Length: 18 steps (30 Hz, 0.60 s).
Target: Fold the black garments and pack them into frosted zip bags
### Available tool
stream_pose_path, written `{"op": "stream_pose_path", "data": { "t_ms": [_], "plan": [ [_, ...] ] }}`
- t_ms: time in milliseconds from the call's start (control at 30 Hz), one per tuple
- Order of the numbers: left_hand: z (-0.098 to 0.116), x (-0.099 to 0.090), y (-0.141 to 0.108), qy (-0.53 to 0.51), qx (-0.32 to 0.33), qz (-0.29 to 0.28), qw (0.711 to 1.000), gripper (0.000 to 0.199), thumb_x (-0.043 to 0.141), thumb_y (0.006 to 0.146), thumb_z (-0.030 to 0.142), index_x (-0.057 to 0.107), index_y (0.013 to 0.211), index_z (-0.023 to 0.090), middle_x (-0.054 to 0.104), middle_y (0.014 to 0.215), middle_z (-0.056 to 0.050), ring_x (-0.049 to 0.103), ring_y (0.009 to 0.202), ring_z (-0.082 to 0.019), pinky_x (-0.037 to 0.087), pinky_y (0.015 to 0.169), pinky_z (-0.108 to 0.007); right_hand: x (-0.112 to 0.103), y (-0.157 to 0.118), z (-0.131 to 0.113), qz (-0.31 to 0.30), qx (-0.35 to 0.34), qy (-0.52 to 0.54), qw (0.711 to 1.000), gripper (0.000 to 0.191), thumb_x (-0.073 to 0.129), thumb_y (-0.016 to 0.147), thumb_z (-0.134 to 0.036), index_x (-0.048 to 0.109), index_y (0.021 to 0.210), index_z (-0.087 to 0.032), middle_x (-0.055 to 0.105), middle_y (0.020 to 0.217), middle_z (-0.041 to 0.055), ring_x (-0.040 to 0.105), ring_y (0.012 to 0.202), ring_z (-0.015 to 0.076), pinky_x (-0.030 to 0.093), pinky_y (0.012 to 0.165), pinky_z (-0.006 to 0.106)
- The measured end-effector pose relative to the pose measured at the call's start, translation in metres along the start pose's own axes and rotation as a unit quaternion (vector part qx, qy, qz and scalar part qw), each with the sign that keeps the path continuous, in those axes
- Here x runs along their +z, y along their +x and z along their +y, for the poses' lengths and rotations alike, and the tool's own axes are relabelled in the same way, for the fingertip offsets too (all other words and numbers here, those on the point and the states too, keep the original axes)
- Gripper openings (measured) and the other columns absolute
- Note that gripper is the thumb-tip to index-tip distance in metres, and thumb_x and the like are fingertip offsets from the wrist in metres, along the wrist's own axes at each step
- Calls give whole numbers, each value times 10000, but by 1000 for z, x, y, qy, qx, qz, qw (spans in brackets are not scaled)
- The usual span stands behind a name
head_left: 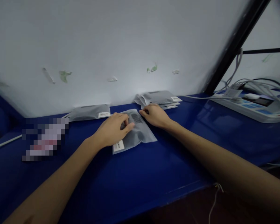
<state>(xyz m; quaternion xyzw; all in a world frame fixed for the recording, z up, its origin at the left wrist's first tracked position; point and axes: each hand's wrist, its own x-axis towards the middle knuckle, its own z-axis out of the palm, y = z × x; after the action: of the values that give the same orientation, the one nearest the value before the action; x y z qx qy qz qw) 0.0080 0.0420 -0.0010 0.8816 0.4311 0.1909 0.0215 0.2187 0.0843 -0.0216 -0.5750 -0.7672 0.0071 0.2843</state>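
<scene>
A grey translucent plastic bag (140,132) with a white barcode label lies flat on the blue table, a dark object faintly showing through it. My left hand (114,129) rests on the bag's left part, its thumb stretched out over the surface and the other fingers bent on top. At the bag's far right corner, my right hand (155,115) has its thumb and fingers curled together against the edge; the fingertips are partly hidden. Just behind my right hand sits a stack of similar grey bags (161,96). Another grey bag (90,112) lies behind my left hand.
A white wall panel (107,46) rises behind the blue table (135,180). On the right are a power strip (252,107) with cables and a black frame post (233,46). A blurred-out item (46,138) lies at left. A thin string (214,199) hangs at the front edge.
</scene>
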Motion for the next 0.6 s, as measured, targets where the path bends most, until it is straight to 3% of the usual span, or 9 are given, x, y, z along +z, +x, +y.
{"op": "stream_pose_path", "data": {
  "t_ms": [167, 300, 400, 500, 600],
  "plan": [
    [17, 0, -2, 21, 32, -12, 999, 279, 461, 935, 435, 572, 790, 224, 650, 919, -49, 589, 938, -244, 477, 848, -413, 2, -1, 0, -28, 65, -16, 997, 352, 467, 932, -405, 713, 804, -189, 723, 828, 109, 659, 782, 224, 449, 710, 312],
    [23, 6, -4, 18, 22, -26, 999, 387, 458, 932, 519, 579, 1159, 230, 607, 1248, -66, 527, 1176, -270, 412, 1015, -454, 5, 0, -1, -22, 77, 10, 997, 286, 519, 901, -388, 725, 855, -194, 741, 845, 95, 674, 823, 224, 458, 717, 300],
    [26, 10, -5, 21, 9, -58, 998, 547, 400, 946, 578, 478, 1363, 234, 458, 1477, -79, 378, 1374, -281, 263, 1148, -489, 8, 1, 0, -8, 79, 47, 996, 245, 555, 876, -369, 728, 896, -197, 748, 875, 80, 680, 828, 215, 471, 724, 298],
    [29, 13, -5, 31, -7, -82, 996, 616, 354, 958, 593, 416, 1435, 208, 366, 1550, -87, 292, 1436, -281, 171, 1185, -507, 9, -1, 0, 0, 85, 50, 995, 225, 573, 855, -358, 732, 879, -200, 747, 863, 85, 681, 824, 232, 481, 731, 321],
    [33, 16, -5, 40, -21, -79, 996, 610, 322, 969, 587, 428, 1431, 202, 398, 1531, -92, 332, 1415, -292, 240, 1157, -513, 5, -3, -5, -11, 91, 28, 995, 231, 578, 844, -364, 736, 825, -197, 740, 832, 108, 679, 816, 260, 484, 724, 352]
  ]
}}
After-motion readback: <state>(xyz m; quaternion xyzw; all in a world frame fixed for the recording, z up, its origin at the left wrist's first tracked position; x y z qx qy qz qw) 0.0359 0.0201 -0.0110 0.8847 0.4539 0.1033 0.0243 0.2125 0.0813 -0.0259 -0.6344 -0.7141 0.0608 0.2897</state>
